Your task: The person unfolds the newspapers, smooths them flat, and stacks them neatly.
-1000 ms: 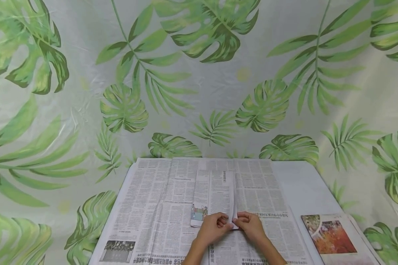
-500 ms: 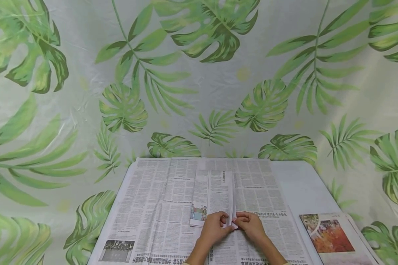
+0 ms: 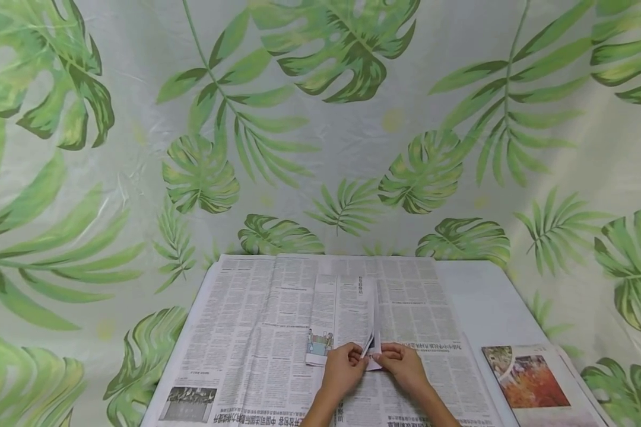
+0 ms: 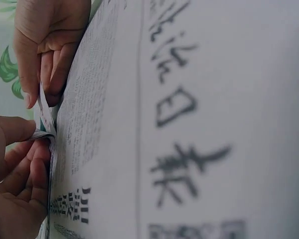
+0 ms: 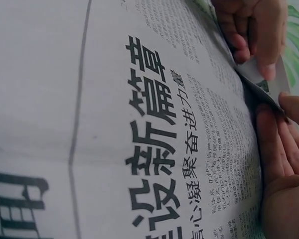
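Where folded, newspaper in pinching hands

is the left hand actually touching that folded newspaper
Touching. The left wrist view shows the left hand pinching an edge of the folded newspaper between thumb and fingers.

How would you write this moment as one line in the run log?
left grip: pinches one layer of folded newspaper; right grip: pinches another; beneath: spread newspaper
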A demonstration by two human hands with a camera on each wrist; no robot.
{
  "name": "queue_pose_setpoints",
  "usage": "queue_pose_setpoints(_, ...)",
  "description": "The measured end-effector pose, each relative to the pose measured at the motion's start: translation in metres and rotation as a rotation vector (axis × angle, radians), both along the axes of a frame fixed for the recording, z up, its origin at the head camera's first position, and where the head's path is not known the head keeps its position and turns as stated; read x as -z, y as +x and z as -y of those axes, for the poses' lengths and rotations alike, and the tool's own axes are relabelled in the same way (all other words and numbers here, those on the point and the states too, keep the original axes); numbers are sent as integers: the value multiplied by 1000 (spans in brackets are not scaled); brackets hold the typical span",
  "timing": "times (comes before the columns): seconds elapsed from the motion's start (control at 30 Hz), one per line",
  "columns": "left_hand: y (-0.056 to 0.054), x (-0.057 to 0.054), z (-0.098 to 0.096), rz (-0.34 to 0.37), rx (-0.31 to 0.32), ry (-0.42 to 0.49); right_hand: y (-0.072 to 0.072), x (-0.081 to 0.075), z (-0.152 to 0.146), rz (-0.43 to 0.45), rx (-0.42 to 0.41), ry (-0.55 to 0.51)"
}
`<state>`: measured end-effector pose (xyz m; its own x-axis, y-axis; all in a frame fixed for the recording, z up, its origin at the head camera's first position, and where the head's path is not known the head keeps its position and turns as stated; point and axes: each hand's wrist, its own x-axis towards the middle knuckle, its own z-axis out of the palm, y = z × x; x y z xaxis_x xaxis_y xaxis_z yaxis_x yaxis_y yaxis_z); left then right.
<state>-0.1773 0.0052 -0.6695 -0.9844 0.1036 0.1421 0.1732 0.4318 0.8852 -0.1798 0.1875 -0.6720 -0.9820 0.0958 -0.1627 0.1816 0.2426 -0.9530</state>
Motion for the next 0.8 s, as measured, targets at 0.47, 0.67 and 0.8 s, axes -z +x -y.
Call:
queue_pose_setpoints(0.47, -7, -8, 9, -11, -49, -23, -2, -1, 9, -35, 48, 73)
queue_pose_setpoints(0.67, -10, -14, 19, -36, -40, -15, -4, -6, 10, -14, 52, 117)
queue_pose_setpoints(0.8, -8, -15, 23, -82, -34, -20, -2, -11, 9, 1, 43, 110)
